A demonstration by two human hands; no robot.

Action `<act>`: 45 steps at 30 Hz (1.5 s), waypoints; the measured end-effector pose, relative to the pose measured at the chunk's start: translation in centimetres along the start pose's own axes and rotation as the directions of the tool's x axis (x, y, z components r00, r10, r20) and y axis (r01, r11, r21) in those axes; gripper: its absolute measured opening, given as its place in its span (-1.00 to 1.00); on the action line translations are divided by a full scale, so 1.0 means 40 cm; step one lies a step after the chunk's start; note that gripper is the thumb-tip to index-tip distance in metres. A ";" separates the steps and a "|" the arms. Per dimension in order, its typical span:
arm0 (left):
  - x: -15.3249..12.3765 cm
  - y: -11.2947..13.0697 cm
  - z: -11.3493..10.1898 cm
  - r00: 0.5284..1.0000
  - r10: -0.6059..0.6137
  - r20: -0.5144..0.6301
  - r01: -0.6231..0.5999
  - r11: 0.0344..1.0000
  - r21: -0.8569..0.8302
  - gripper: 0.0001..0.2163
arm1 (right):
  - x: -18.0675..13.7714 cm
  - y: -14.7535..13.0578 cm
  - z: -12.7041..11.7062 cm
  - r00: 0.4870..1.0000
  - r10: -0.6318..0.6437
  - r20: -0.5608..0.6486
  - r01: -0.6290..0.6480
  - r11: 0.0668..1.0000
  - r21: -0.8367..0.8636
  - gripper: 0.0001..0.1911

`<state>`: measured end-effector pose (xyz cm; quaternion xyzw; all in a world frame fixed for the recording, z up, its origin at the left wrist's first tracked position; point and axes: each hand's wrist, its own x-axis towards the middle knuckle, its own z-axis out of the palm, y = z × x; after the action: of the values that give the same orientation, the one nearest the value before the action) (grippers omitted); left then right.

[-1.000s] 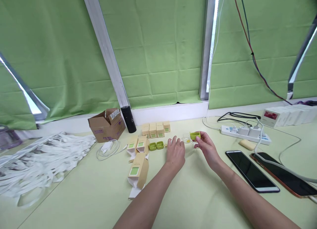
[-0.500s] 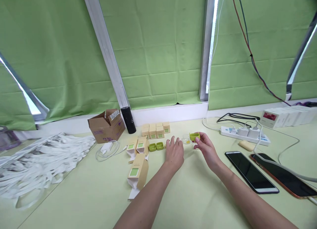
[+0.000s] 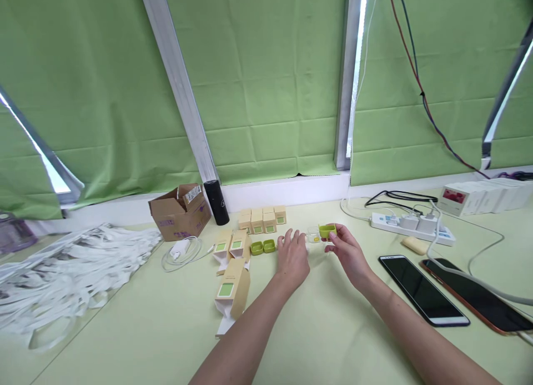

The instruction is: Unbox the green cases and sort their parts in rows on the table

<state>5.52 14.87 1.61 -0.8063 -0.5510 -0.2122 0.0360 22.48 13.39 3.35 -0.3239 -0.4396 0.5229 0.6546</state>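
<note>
My right hand (image 3: 348, 253) pinches a small green plastic case (image 3: 327, 230) just above the pale green table (image 3: 166, 318). A clear little piece with a yellow spot (image 3: 313, 236) lies right beside that case. My left hand (image 3: 293, 257) rests palm down on the table with its fingers spread, fingertips close to the clear piece. Two more green cases (image 3: 262, 246) lie to the left of my left hand. Beyond them stand several small tan boxes with green labels (image 3: 262, 219). Opened tan boxes (image 3: 231, 285) lie nearer to me on the left.
A brown carton (image 3: 180, 210) and a black bottle (image 3: 216, 201) stand at the back left, with a white charger cable (image 3: 181, 250) and a heap of white straps (image 3: 62, 268). On the right are a power strip (image 3: 410, 224), two phones (image 3: 425, 289) and white boxes (image 3: 478, 195).
My left hand has shifted slightly, its fingertips now nearer the clear piece. The right hand and green case have barely moved.
</note>
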 end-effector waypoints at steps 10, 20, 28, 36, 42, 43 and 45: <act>-0.124 -0.049 -0.118 0.972 -0.032 -0.235 -0.041 0.953 -0.300 -0.64 | -0.046 -0.013 0.041 0.971 0.078 0.225 -0.124 0.971 0.202 -0.72; -0.244 -0.082 -0.195 0.927 0.015 -0.375 -0.210 0.849 -0.485 -0.50 | -0.123 -0.021 0.169 0.835 0.108 0.540 -0.170 0.983 0.065 -0.56; -0.235 -0.113 -0.177 0.850 0.098 -0.518 -0.307 0.891 -0.335 -0.52 | -0.117 0.016 0.183 0.863 0.055 0.503 -0.054 0.998 -0.016 -0.52; -0.215 -0.104 -0.192 0.840 0.170 -0.515 -0.346 0.899 -0.268 -0.55 | -0.120 0.006 0.158 0.891 0.068 0.450 -0.046 0.997 -0.060 -0.50; -0.174 -0.084 -0.212 0.907 0.031 -0.419 -0.237 0.861 -0.450 -0.86 | -0.112 0.000 0.142 0.928 0.057 0.368 -0.052 0.998 -0.024 -0.54; -0.170 -0.081 -0.212 0.918 -0.013 -0.396 -0.201 0.845 -0.495 -0.89 | -0.110 0.001 0.142 0.932 0.053 0.358 -0.048 0.999 -0.022 -0.54; -0.165 -0.074 -0.209 0.932 -0.117 -0.344 -0.114 0.805 -0.582 -0.91 | -0.108 0.004 0.145 0.935 0.053 0.351 -0.048 0.999 -0.022 -0.54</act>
<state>-1.69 7.85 6.16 -0.7229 -0.4413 -0.5188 -0.1162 16.84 9.04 4.54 -0.2405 -0.5445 0.5861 0.5497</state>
